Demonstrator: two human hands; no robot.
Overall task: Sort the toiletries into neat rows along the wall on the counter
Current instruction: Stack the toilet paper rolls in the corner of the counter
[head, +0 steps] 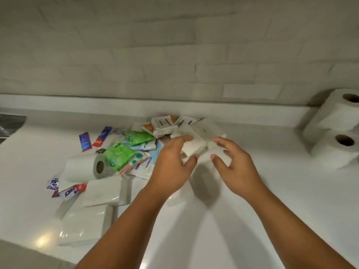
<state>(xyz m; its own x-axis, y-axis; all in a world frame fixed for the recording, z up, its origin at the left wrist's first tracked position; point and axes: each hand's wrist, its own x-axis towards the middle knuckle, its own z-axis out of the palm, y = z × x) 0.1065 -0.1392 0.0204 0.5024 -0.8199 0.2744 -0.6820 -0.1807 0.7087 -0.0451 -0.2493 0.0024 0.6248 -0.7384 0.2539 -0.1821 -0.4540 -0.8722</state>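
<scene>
Left hand (171, 166) grips white packet (195, 147) between thumb and fingers. Right hand (236, 165) curled just beside it, grasp unclear in blur. Toiletries pile (134, 150) heaped unsorted on counter (272, 191), back edge near wall (174, 55). Two paper rolls (338, 133) stacked far right.

Pile (124, 150) smeared by motion blur; you can't read the packet labels. Your left hand (172, 164) covers part of the white packet (194, 147) and the sachets beneath. Right hand (237, 167): grip not discernible. Toilet rolls (338, 121) cut by right edge. Dark object (9, 126) cut by left edge, unidentifiable.
</scene>
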